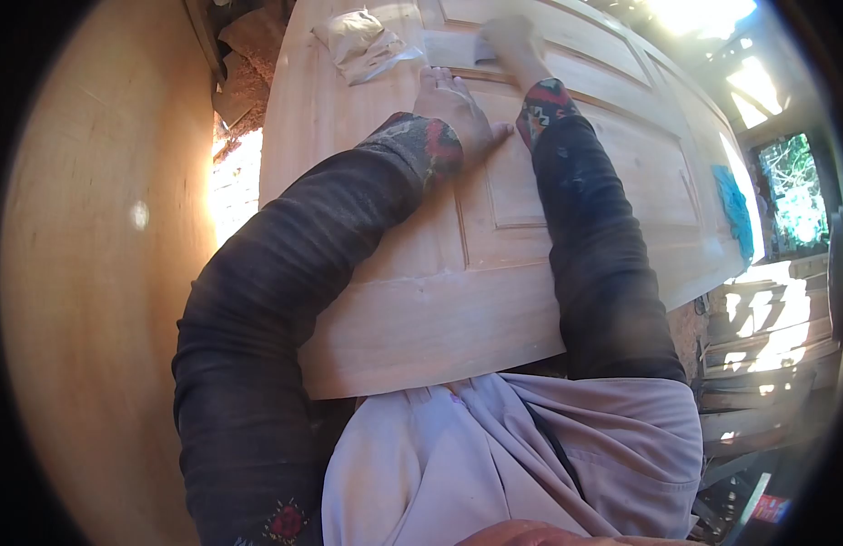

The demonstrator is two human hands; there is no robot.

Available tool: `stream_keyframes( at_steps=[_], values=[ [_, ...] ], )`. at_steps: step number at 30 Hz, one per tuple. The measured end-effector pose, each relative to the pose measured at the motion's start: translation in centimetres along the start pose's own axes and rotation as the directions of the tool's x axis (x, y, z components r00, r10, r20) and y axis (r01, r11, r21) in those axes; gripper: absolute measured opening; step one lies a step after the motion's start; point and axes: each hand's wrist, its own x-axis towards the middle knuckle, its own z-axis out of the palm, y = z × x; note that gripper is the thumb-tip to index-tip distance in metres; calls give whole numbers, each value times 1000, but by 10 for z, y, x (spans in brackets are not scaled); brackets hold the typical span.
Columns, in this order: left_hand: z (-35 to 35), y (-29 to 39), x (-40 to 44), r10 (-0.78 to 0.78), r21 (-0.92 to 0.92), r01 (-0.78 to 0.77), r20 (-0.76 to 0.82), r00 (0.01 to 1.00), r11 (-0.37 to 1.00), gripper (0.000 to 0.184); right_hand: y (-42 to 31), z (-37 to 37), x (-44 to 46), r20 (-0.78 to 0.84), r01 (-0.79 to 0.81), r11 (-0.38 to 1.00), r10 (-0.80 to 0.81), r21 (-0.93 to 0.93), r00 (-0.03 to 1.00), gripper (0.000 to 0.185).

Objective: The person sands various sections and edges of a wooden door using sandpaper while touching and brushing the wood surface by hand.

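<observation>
A pale wooden panelled door (pixel 412 314) lies flat in front of me, with raised mouldings around its recessed panels. My left hand (pixel 458 111) rests flat on the wood near the middle, fingers stretched out and thumb apart, holding nothing. Farther up, my right hand (pixel 514 44) is closed and smeared by motion. A small grey piece that looks like sandpaper (pixel 484 48) shows at its left side, pressed against the door. Just beyond my left fingertips, a crumpled, dusty clear plastic bag (pixel 362 44) lies on the door's surface.
A tall smooth wooden board (pixel 103 273) stands along the left. Blue cloth or plastic (pixel 732 211) hangs at the door's right edge. Stacked wooden planks (pixel 758 332) lie at the right in patchy sunlight, below an opening (pixel 792 191) showing greenery.
</observation>
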Motion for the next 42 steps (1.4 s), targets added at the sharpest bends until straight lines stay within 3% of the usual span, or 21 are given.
stream_keyframes(
  at_steps=[3, 6, 10, 13, 15, 16, 17, 18, 19, 20, 21, 24, 27, 30, 33, 36, 39, 42],
  values=[
    [-4, -2, -1, 34, -6, -34, -2, 999, 999, 94, -42, 2, -5, -17, 124, 992, -124, 15, 992, 32],
    [-1, -4, -3, 18, -63, -17, 3, 1000, 998, 95, -19, 14, 5, 117, -109, 958, 80, 265, 990, 28],
    [7, -2, 0, 0, -83, -4, -46, 999, 997, 97, 24, 26, 13, 61, -109, 892, 91, 440, 994, 33],
    [4, -2, -1, 2, -70, -4, -22, 1000, 998, 96, -29, 3, -6, 159, -10, 898, -67, 440, 985, 33],
    [6, -3, -1, -6, -94, 3, -33, 999, 996, 96, -28, -4, -11, 75, 192, 981, -190, -25, 979, 33],
    [8, -4, 0, -6, -93, 2, -44, 999, 996, 96, -19, -7, -14, 102, 305, 901, -288, -307, 952, 33],
    [9, -4, 1, -7, -92, 2, -57, 998, 996, 96, -15, -7, -15, 154, 390, 732, -370, -559, 916, 32],
    [10, -4, 1, -3, -92, -3, -68, 998, 996, 96, -33, -22, -21, 240, 396, 691, -316, -605, 918, 24],
    [10, -4, 0, -5, -54, 1, -79, 997, 999, 95, -32, -20, -20, 213, 306, 925, -260, -223, 942, 29],
    [10, -3, 0, -7, -15, 5, -94, 996, 1000, 95, -30, -15, -18, 212, 154, 967, -197, 203, 957, 35],
    [9, -3, -1, -5, 23, 8, -106, 994, 1000, 95, -24, -7, -16, 239, -31, 808, -137, 589, 961, 40],
    [14, -4, 1, -11, -90, 1, -117, 993, 996, 94, 22, 24, 24, 66, -21, 984, 10, 176, 998, 43],
    [11, -1, 0, -29, -85, 21, -90, 996, 996, 92, 25, 7, 8, 61, -22, 990, 13, 142, 998, 47],
    [-7, -2, -2, 16, -58, -14, 40, 999, 998, 90, -25, 12, -2, -23, 49, 974, -45, 221, 999, 47],
    [5, -5, 4, 77, -36, -78, -5, 997, 996, 90, -54, 9, -8, -197, -74, 965, 126, 252, 972, 24],
    [4, -3, 0, 2, -133, -11, -72, 997, 991, 89, -4, 24, -13, -207, 348, 937, -348, -36, 914, 30],
    [-9, -5, -4, 58, -160, -52, 33, 998, 986, 88, -20, 24, 12, -34, -31, 958, 42, 285, 999, 47],
    [-7, -5, -1, 66, -107, -63, 25, 997, 992, 88, -63, 1, -14, -256, -2, 965, 72, 263, 964, 26]
  ],
)
